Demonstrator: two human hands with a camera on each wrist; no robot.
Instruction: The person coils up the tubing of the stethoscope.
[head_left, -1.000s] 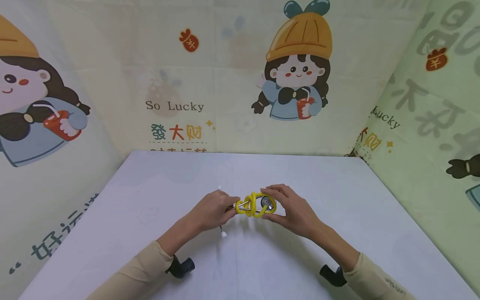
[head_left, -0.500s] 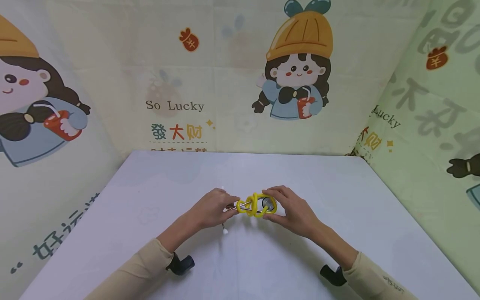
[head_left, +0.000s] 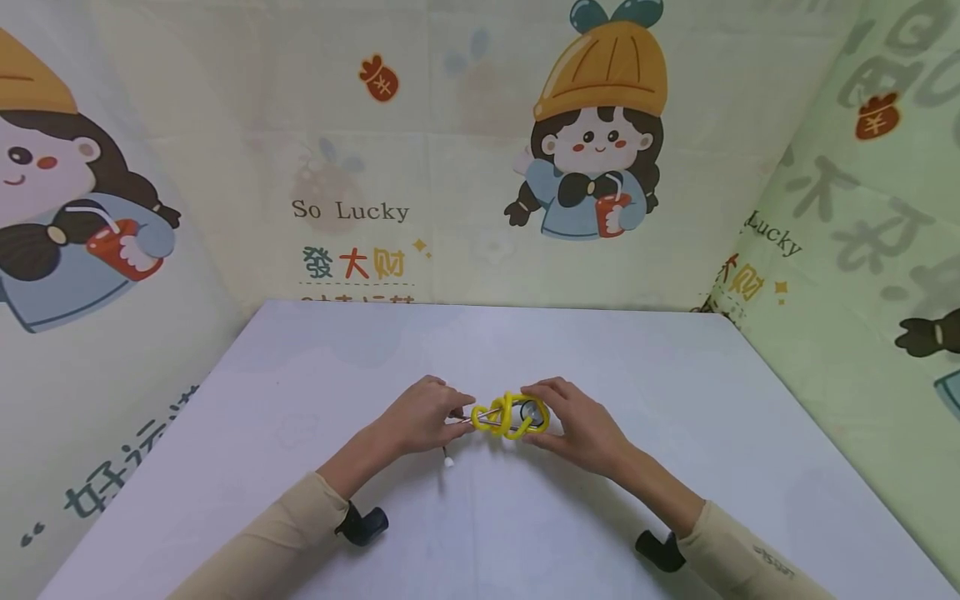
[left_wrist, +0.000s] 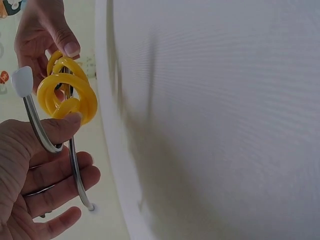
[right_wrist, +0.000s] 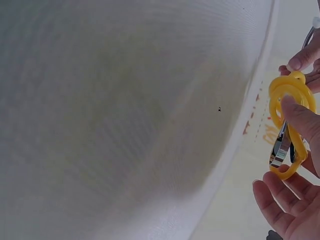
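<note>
Both hands hold a stethoscope over the middle of the white table (head_left: 300, 400). Its yellow tubing (head_left: 508, 416) is wound into a small knot-like coil between the hands. My left hand (head_left: 450, 411) grips the metal ear tubes (left_wrist: 75, 170), thumb pressed against the yellow tubing (left_wrist: 67, 97). One white ear tip (head_left: 448, 461) hangs below that hand, another ear tip (left_wrist: 22, 81) sticks up beside the coil. My right hand (head_left: 553, 414) pinches the coil's other end, where the shiny chest piece (right_wrist: 280, 147) sits inside the yellow tubing (right_wrist: 290, 95).
Cloth printed with cartoon figures and lettering (head_left: 600, 142) walls the table at the back, left and right. Black wrist mounts (head_left: 363, 525) (head_left: 656, 550) sit on both beige sleeves near the table's front.
The hands have drawn slightly closer together and the yellow coil looks tighter. The hanging ear tip has risen a little. Both grips are unchanged.
</note>
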